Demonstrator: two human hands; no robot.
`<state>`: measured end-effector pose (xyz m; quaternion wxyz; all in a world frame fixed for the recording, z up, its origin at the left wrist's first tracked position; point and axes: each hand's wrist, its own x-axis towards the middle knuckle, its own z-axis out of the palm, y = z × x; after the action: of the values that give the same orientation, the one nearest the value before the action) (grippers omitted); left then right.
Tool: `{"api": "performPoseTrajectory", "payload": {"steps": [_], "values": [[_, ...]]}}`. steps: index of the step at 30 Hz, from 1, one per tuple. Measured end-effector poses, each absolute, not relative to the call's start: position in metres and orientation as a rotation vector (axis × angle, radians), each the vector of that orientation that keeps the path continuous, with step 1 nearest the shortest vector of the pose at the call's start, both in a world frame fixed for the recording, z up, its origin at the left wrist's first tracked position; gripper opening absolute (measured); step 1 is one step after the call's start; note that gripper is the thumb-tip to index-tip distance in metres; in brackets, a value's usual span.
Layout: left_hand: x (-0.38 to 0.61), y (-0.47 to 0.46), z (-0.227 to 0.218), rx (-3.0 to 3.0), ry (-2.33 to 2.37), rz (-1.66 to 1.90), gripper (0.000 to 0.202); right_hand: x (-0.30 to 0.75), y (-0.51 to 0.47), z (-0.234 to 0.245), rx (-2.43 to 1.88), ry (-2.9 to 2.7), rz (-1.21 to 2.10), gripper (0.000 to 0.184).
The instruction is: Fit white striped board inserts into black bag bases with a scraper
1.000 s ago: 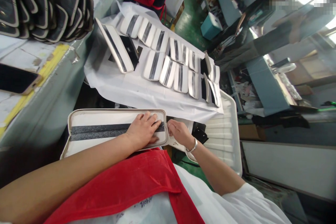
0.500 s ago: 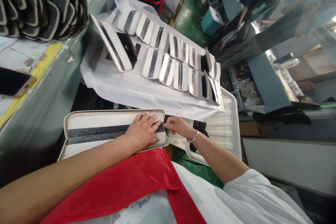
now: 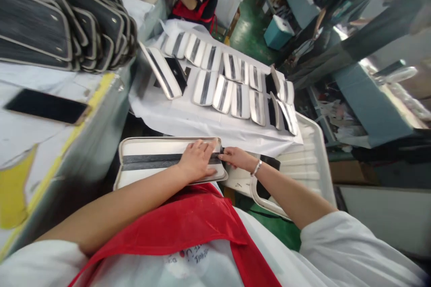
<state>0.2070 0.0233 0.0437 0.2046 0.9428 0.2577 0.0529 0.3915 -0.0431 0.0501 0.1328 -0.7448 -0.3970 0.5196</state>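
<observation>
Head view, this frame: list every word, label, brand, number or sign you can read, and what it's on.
Nothing is clearly readable.
Shirt: printed lettering, too blurred to read.
White case under the left hand: no lettering visible.
Phone: dark screen, no readable text.

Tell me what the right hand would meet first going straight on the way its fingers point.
Most likely the dark strip on the white panel; whether the right hand touches it is unclear.

White panel (image 3: 163,159): pale rim, dark grey lengthwise stripe; striped face up, lying crosswise, low, left of view's centre.
</observation>
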Motion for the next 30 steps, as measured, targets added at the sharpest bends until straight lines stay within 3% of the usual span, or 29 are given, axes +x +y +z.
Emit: {"api": "performPoseTrajectory", "payload": {"steps": [3,9,12,14,21,30], "values": [[0.207,0.019,0.045,2.440,0.678,0.301,0.093,0.388,-0.048,0.048,-2.113,-1.066,1.542,0.042],[0.143,0.037,0.078,1.957,0.756,0.941,0.034,0.387,-0.048,0.047,-2.125,-1.045,1.542,0.045],[0.069,0.061,0.085,1.668,1.116,1.117,0.019,0.385,-0.049,0.052,-2.168,-1.037,1.564,0.043],[0.025,0.076,0.072,1.252,1.254,0.917,0.020,0.385,-0.049,0.055,-2.174,-1.019,1.601,0.043],[-0.009,0.080,0.024,1.050,1.108,0.459,0.046,0.389,-0.042,0.064,-2.213,-1.027,1.722,0.043],[-0.003,0.095,0.036,1.393,1.240,0.168,0.037,0.397,-0.034,0.050,-2.246,-1.064,1.665,0.043]]}}
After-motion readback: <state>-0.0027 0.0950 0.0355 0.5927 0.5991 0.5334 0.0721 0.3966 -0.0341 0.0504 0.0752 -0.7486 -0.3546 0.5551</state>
